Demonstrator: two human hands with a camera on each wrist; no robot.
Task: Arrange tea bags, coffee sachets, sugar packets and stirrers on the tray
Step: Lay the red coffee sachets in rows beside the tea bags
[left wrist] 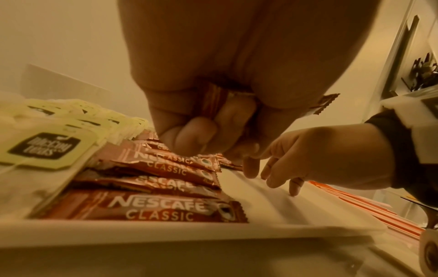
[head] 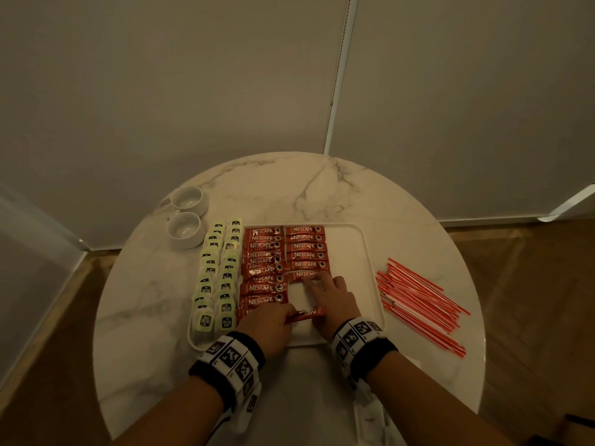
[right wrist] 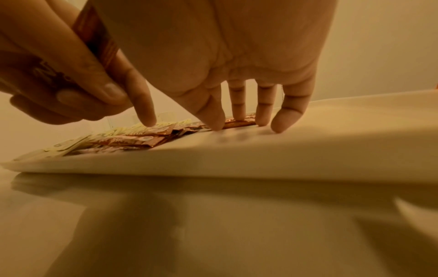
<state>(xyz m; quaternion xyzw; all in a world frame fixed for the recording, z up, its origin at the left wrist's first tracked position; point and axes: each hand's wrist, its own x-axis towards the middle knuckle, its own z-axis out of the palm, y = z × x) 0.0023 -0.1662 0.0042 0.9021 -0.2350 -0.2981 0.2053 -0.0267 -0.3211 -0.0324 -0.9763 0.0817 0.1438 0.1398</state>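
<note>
Coffee step: right hand (head: pixel 333 294), fingers straight, presses newest red Nescafé sachet (head: pixel 306 275) onto white rectangular tray (head: pixel 370 272); left hand (head: pixel 267 323) pinches spare red sachet (head: pixel 304 314), next below it.

A round marble bench (head: pixel 322 188) with grey veins stands on a brown wooden floor (head: pixel 531 284). Two small white cups (head: pixel 185 217) sit on its far left part, one just behind the other, nearly touching, both upright. Behind the bench hang pale blinds (head: pixel 193 75), with a bead cord (head: pixel 336 75) running down between two panels. A white frame edge (head: pixel 566 204) shows low on the right wall
</note>
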